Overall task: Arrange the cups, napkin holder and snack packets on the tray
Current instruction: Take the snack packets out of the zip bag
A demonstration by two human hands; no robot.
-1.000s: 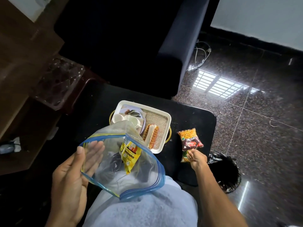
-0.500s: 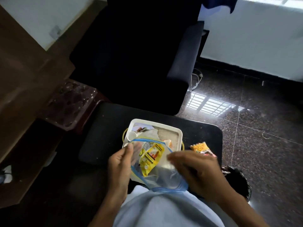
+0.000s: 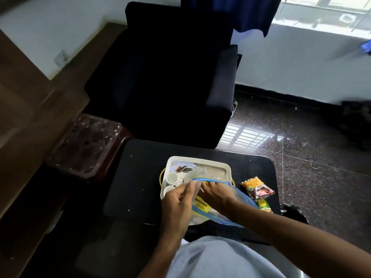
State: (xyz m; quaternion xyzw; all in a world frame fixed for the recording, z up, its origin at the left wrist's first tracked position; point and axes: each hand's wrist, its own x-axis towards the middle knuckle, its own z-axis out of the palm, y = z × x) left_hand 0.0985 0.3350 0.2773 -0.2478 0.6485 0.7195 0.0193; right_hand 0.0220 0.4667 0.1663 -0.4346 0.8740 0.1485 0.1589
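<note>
A white rectangular tray [image 3: 226, 166] sits on a low black table [image 3: 140, 177]. Two small white cups [image 3: 172, 177] stand at the tray's left side. I hold a clear zip bag with a blue rim [image 3: 239, 195] over the tray's near end. My left hand [image 3: 176, 203] pinches the bag's left edge. Inside the bag's mouth is my right hand [image 3: 215, 194]. A yellow snack packet [image 3: 200, 206] shows inside the bag, partly covered by my hands. Right of the tray lie a red and yellow packet [image 3: 258, 188] and a green and yellow one [image 3: 265, 205]. The napkin holder is hidden.
A dark armchair [image 3: 170, 77] stands behind the table. A maroon stool with a clear cover [image 3: 86, 143] is at the left. A black plastic bag [image 3: 293, 212] lies on the polished floor by the table's right edge.
My right hand left the packets on the table, came to the bag and went into its mouth. My left hand moved from flat under the bag to pinching its edge. The camera tilted up.
</note>
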